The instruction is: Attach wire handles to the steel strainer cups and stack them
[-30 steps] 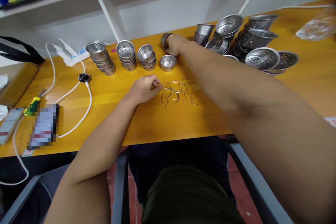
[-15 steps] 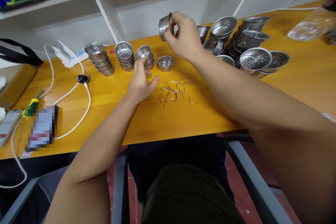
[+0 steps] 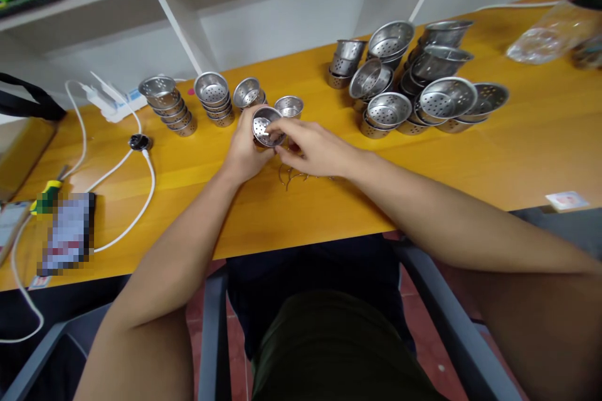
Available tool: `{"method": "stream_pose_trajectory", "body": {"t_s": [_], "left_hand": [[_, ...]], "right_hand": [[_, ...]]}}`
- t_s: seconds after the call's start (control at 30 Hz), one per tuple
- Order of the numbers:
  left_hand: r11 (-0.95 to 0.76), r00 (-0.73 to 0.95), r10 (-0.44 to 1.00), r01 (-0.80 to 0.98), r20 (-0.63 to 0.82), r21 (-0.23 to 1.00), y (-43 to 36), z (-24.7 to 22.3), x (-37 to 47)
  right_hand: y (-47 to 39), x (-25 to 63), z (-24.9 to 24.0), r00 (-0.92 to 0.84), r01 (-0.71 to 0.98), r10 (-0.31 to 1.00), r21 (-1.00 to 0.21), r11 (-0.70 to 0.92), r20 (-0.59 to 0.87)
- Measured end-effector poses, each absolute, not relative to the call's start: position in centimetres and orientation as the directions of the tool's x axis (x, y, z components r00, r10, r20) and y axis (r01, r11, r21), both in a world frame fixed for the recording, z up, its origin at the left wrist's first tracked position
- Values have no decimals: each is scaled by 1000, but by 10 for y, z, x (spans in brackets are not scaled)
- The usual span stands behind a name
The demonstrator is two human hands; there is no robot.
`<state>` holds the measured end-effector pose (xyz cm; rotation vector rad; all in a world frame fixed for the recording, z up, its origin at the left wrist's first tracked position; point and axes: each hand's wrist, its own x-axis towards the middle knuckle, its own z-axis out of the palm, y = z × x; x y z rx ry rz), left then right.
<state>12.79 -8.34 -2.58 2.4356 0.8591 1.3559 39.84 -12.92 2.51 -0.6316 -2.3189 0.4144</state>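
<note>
Orange tabletop (image 3: 291, 216) bears an illegible label (image 3: 567, 200); left hand (image 3: 245, 151) and right hand (image 3: 313, 147) clasp one metal cup (image 3: 262, 125).

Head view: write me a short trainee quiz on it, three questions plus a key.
1. What does the left hand hold?
A) a screwdriver
B) a perforated metal cup
C) a white cable
2. True or false: the white power strip lies to the right of the right hand.
3. Fill in: the thin curved wires, partly hidden by the right hand, lie on the ____.

Key:
1. B
2. False; it lies to the left of both hands.
3. table
</note>
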Motion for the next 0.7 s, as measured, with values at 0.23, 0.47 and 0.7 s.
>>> {"method": "stream_pose_trajectory", "body": {"t_s": [0.23, 0.47, 0.7], "left_hand": [[-815, 407, 575, 368, 710, 448, -84, -21, 130], [-799, 416, 590, 423, 692, 428, -89, -16, 134], [-769, 415, 633, 438, 654, 466, -95, -15, 138]], "right_hand": [[-125, 404, 24, -622, 381, 537, -380, 843, 569], [-125, 397, 20, -562, 422, 579, -397, 815, 591], [-123, 404, 28, -566, 582, 621, -271, 767, 543]]}}
